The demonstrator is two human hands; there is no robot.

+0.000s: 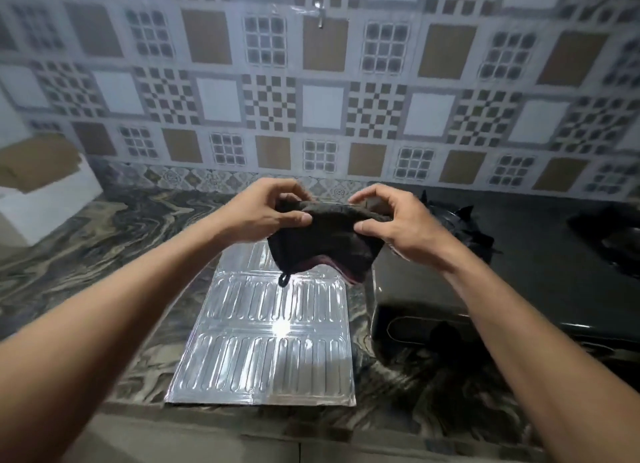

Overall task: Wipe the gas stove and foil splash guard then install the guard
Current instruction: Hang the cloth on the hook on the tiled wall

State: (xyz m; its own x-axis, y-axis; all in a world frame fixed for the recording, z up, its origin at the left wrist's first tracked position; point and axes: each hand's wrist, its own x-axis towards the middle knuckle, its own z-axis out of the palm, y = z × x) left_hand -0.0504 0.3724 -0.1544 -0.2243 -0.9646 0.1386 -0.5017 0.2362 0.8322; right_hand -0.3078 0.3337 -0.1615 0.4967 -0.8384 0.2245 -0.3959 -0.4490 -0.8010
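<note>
Both forearms ran up from the bottom corners and met mid-frame. Left hand [263,209] and right hand [394,223] each pinched the upper edge of a dark cloth [325,244], thumbs on the near face, fingers curled over the top. Cloth hung slack between them, off the table, with a small hang loop and a reddish hem dangling at the bottom. Neither hand was free.

Foil splash guard [273,338] lay flat on the table [104,254], directly below the hands and nearer the person than they were. Its long axis ran away from the person, near edge about flush with the table front, far end hidden under the hanging cloth. Ribbed face up, strong glare mid-panel. Looked folded flat, not yet installed.

Gas stove [519,272] sat to the right of the guard, just beside it, black glass top. Pan support [460,227] was just beyond and below the right hand, partly hidden by it. Second burner further right was blurred.

Key relation: guard below both hands, about centred, the left hand marginally more in line with it; stove off to the right-hand side, so the right hand was nearer to it. My read: cloth was being folded or readied, wiping not visibly started. Either surface was reachable with a straight drop or a short move right.

Beyond the hands: patterned tile wall [311,99]. White box [45,192] with cardboard on it far left of the left hand.
</note>
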